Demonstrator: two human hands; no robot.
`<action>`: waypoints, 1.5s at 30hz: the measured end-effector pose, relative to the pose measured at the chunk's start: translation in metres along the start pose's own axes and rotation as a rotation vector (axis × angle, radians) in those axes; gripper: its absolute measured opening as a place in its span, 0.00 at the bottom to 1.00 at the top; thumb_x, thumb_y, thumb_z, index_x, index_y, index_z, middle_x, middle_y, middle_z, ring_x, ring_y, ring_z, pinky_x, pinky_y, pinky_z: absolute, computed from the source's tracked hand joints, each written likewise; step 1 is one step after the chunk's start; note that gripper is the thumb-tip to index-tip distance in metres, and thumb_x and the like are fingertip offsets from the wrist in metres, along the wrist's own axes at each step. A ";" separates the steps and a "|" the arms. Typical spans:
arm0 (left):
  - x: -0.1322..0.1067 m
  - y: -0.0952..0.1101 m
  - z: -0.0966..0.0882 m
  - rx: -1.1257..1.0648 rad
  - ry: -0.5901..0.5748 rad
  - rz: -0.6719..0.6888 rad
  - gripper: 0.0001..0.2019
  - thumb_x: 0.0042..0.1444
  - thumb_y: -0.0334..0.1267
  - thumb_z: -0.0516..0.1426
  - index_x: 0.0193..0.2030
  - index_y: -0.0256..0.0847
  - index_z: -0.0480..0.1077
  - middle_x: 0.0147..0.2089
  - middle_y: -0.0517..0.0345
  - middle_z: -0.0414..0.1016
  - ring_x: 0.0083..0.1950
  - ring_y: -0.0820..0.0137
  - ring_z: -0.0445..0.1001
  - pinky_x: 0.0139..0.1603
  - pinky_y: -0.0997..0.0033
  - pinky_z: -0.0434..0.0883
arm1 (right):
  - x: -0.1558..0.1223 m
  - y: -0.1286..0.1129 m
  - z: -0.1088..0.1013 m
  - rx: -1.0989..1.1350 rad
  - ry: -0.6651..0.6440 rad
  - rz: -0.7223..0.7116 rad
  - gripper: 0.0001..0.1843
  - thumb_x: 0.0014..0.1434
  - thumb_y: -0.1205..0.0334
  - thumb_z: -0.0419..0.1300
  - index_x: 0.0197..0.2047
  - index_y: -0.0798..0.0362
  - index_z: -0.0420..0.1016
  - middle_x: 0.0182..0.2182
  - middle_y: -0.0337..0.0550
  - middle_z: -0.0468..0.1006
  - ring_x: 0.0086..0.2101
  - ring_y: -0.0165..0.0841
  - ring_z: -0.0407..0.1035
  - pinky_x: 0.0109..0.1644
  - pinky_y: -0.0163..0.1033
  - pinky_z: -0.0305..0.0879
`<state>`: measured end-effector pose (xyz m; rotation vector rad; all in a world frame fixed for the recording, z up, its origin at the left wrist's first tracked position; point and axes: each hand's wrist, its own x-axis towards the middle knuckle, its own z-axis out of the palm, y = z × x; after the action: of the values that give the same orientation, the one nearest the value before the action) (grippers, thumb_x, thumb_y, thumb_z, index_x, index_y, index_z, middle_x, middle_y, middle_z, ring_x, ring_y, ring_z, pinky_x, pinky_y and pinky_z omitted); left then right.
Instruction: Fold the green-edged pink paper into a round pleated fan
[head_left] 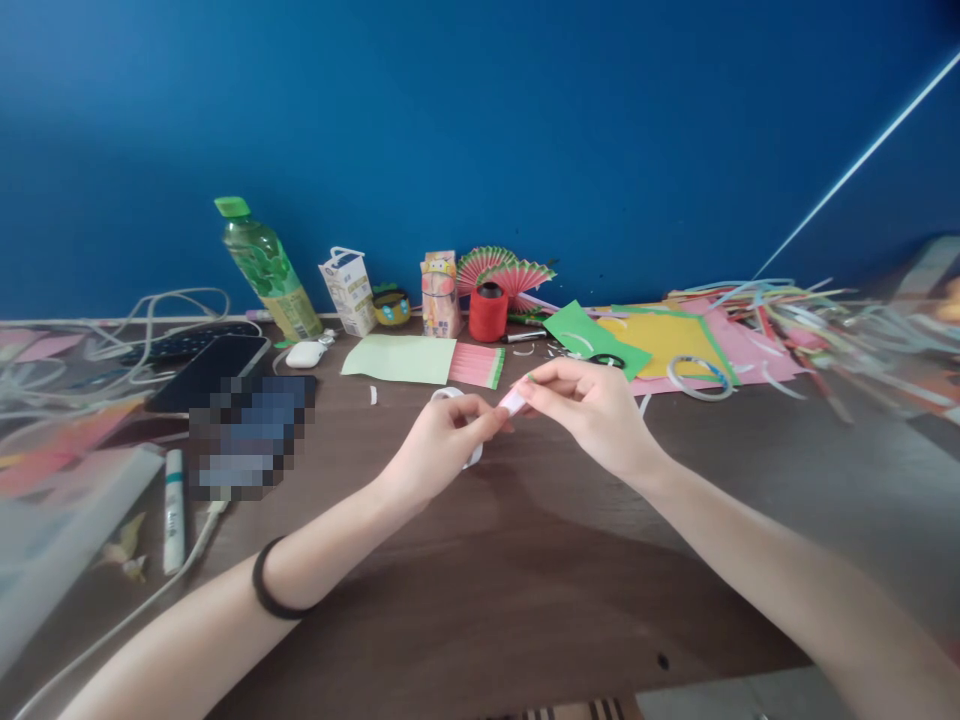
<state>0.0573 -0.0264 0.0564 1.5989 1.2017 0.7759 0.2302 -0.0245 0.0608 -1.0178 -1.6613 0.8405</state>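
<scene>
Two fingertip pinches close on the pink paper piece (513, 402) just above the table (525, 560) — my left hand (439, 440), tape ring (474, 458) hooked too, and right hand (592, 405); I'd judge an uneven tug tears it

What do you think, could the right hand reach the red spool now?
Probably yes: the red spool stands just beyond the right hand, with only flat paper between. But its grip is pinched on a small pink piece, shared with the left hand.

Head camera looks down, close, over desk (525, 600).
</scene>
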 end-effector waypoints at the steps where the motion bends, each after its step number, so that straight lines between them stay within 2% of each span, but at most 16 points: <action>1: 0.000 0.000 0.000 -0.001 -0.001 0.001 0.17 0.52 0.51 0.53 0.26 0.37 0.70 0.27 0.59 0.71 0.26 0.76 0.63 0.25 0.76 0.56 | 0.000 0.000 0.000 0.005 -0.003 0.001 0.08 0.53 0.57 0.60 0.30 0.54 0.75 0.27 0.40 0.79 0.27 0.30 0.74 0.33 0.34 0.72; 14: 0.002 -0.002 -0.001 0.017 0.019 0.016 0.19 0.51 0.52 0.53 0.26 0.37 0.71 0.26 0.58 0.70 0.25 0.76 0.62 0.25 0.76 0.57 | -0.002 -0.004 0.002 0.006 -0.016 -0.003 0.09 0.53 0.57 0.60 0.31 0.54 0.74 0.28 0.41 0.79 0.29 0.30 0.74 0.33 0.34 0.71; 22: -0.001 0.003 -0.002 0.002 0.047 0.005 0.17 0.50 0.50 0.55 0.24 0.37 0.69 0.20 0.63 0.63 0.23 0.77 0.59 0.25 0.76 0.57 | -0.003 -0.001 0.009 0.062 -0.055 0.010 0.10 0.51 0.57 0.62 0.33 0.52 0.70 0.29 0.39 0.77 0.31 0.31 0.73 0.37 0.36 0.70; 25: -0.001 0.003 -0.001 -0.003 0.022 0.007 0.17 0.50 0.50 0.54 0.25 0.36 0.70 0.21 0.61 0.64 0.23 0.77 0.60 0.25 0.76 0.59 | -0.003 0.003 0.011 0.058 -0.052 0.014 0.10 0.51 0.56 0.62 0.32 0.52 0.69 0.28 0.38 0.76 0.31 0.30 0.72 0.37 0.37 0.69; 29: -0.001 0.004 -0.001 -0.062 -0.026 -0.071 0.18 0.47 0.52 0.56 0.29 0.36 0.72 0.23 0.60 0.66 0.22 0.77 0.62 0.22 0.76 0.60 | -0.003 0.006 0.010 0.021 0.024 0.002 0.09 0.52 0.56 0.61 0.30 0.53 0.67 0.27 0.39 0.76 0.29 0.30 0.71 0.36 0.37 0.68; 34: 0.001 0.003 -0.003 -0.136 -0.037 -0.132 0.17 0.43 0.49 0.60 0.32 0.36 0.73 0.23 0.61 0.67 0.21 0.78 0.61 0.21 0.78 0.59 | -0.003 0.006 0.009 -0.052 0.111 -0.024 0.09 0.52 0.57 0.61 0.28 0.53 0.68 0.27 0.39 0.76 0.28 0.29 0.70 0.35 0.36 0.67; 39: 0.002 0.004 -0.003 -0.190 -0.032 -0.196 0.16 0.42 0.47 0.62 0.33 0.36 0.74 0.24 0.62 0.66 0.21 0.80 0.60 0.21 0.78 0.59 | -0.002 0.007 0.009 -0.037 0.108 -0.005 0.09 0.53 0.56 0.60 0.29 0.53 0.69 0.28 0.40 0.77 0.29 0.31 0.71 0.36 0.37 0.67; 45: 0.004 0.001 -0.003 -0.226 -0.049 -0.220 0.17 0.41 0.46 0.63 0.34 0.36 0.74 0.26 0.61 0.69 0.23 0.79 0.62 0.23 0.77 0.61 | -0.002 0.007 0.009 -0.043 0.103 0.010 0.09 0.53 0.57 0.60 0.29 0.53 0.69 0.26 0.39 0.76 0.28 0.30 0.70 0.35 0.36 0.66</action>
<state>0.0561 -0.0221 0.0586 1.2712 1.1860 0.6997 0.2233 -0.0239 0.0512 -1.0823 -1.5935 0.7491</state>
